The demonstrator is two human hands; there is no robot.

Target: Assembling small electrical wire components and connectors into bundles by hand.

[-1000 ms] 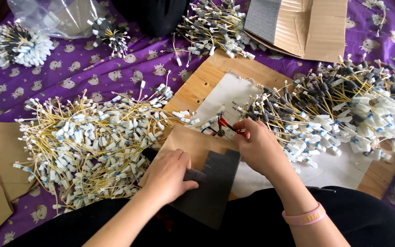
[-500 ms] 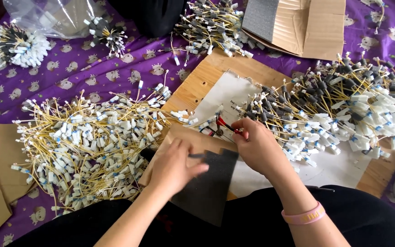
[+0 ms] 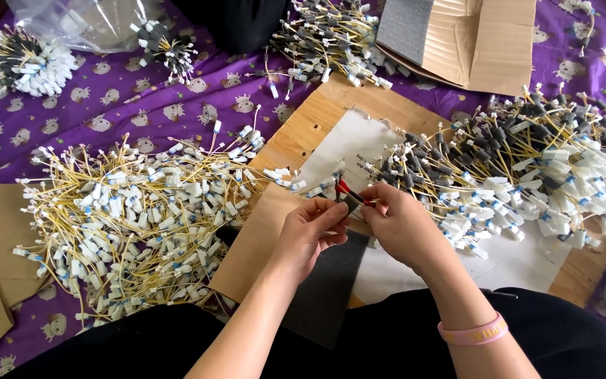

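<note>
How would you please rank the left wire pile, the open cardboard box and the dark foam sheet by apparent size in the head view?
1. left wire pile
2. open cardboard box, partly cut off, so unsure
3. dark foam sheet

purple cloth (image 3: 106, 105) bears pale cartoon figures. yellow wires (image 3: 135, 210) carry white tags; the wristband (image 3: 473, 331) is pink

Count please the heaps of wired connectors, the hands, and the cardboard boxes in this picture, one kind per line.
Heaps of wired connectors: 5 (left, right, top, small, corner)
Hands: 2 (left hand, right hand)
Cardboard boxes: 1
Total: 8
</note>
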